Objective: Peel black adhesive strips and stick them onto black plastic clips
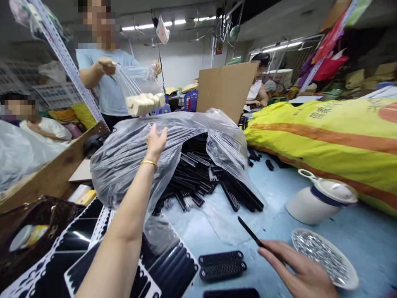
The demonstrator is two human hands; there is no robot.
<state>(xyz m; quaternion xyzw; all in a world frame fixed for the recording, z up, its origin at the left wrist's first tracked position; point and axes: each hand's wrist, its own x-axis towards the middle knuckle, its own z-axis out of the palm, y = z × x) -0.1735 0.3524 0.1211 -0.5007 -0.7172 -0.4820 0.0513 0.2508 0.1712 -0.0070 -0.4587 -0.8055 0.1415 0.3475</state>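
My left hand (156,141) is raised with fingers apart, above a big clear plastic bag (130,157) of black plastic strips (198,174), reaching towards a co-worker across the table. That person holds out a clear bag of pale rolls (145,103) in both hands. Low at the right, my right hand (299,273) rests on the blue table (279,194) and pinches a thin black tool (250,234) that points up and left. Two black perforated pieces (221,265) lie just left of it.
A white bowl of small silvery parts (324,258) sits by my right hand, a white lidded jug (319,200) behind it. A long yellow sack (328,140) fills the right side. Black-and-white die-cut sheets (93,244) lie at lower left. Other people sit at left and far back.
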